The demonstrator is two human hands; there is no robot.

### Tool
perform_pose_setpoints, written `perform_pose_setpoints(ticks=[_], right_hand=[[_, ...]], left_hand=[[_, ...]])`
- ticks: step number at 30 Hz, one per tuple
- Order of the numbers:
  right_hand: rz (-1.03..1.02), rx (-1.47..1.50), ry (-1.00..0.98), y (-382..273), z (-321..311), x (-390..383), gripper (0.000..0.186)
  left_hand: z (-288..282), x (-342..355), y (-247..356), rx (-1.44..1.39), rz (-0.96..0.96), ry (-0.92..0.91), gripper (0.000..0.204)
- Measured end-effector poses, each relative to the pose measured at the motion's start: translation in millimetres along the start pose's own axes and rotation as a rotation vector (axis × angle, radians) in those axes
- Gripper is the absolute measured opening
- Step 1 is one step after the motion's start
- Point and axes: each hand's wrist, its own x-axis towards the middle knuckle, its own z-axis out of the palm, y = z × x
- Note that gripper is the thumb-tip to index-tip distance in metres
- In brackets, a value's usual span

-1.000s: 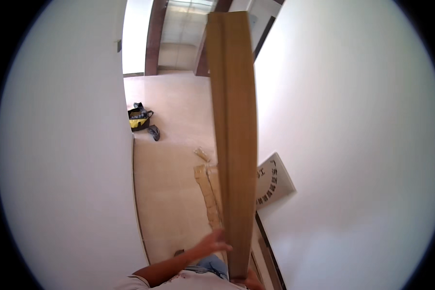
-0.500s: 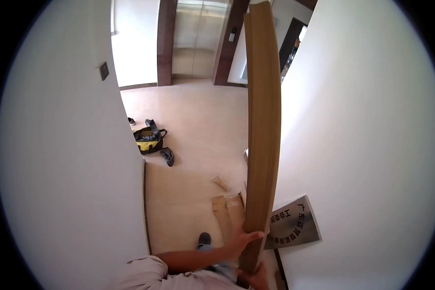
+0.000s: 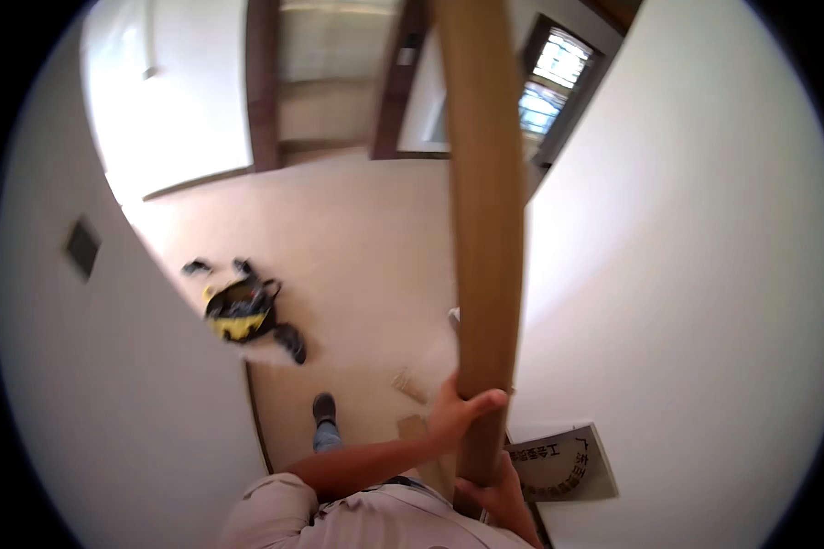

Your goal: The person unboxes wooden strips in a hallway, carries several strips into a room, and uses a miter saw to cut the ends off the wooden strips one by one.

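A long, thick brown wooden board (image 3: pixel 487 210) stands nearly upright in front of me, its top running out of view. My left hand (image 3: pixel 458 416) reaches across and wraps round its lower part, thumb over the near side. Lower down, my right hand (image 3: pixel 499 489) grips the board near its bottom end. That lower end is partly hidden by the hands.
White walls rise at left and right (image 3: pixel 668 256). A grey metal sign plate (image 3: pixel 572 467) leans at the right wall. A yellow-black tool bag (image 3: pixel 241 311) and dark shoes (image 3: pixel 290 342) lie on the floor ahead. Cardboard (image 3: pixel 412 428) lies near the board. A dark-framed doorway (image 3: pixel 264 87) stands beyond.
My view has turned and moved forward, so the bag and doorway sit further left. One foot has stepped ahead. Both hands still hold the board, and a bright window now shows beyond it.
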Motion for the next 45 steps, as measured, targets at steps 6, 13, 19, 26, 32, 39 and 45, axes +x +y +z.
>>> perform_pose_setpoints(ticks=[6, 13, 19, 26, 32, 39, 45], right_hand=[[0.093, 0.01, 0.023, -104, 80, 133, 0.086], [-0.086, 0.193, 0.135, -113, 119, 267, 0.08], [0.074, 0.355, -0.138, -120, 119, 388, 0.074], [0.317, 0.31, -0.254, -76, 97, 561, 0.068], [0.376, 0.285, -0.11, -33, 104, 673, 0.063], [0.513, 0.379, 0.092, -37, 111, 798, 0.057], [0.605, 0.304, 0.247, -87, 72, 939, 0.06]], left_hand=[[-115, 109, 95, -0.111, 0.025, -0.012, 0.056], [-171, 253, 193, -0.001, 0.026, -0.16, 0.073], [-238, 396, 221, -0.014, 0.063, -0.115, 0.064], [-265, 613, 219, 0.078, -0.108, 0.092, 0.056], [-268, 778, 229, 0.079, -0.156, 0.157, 0.053], [-303, 956, 190, 0.146, -0.322, 0.1, 0.062], [-318, 1139, 138, 0.125, -0.414, 0.036, 0.066]])
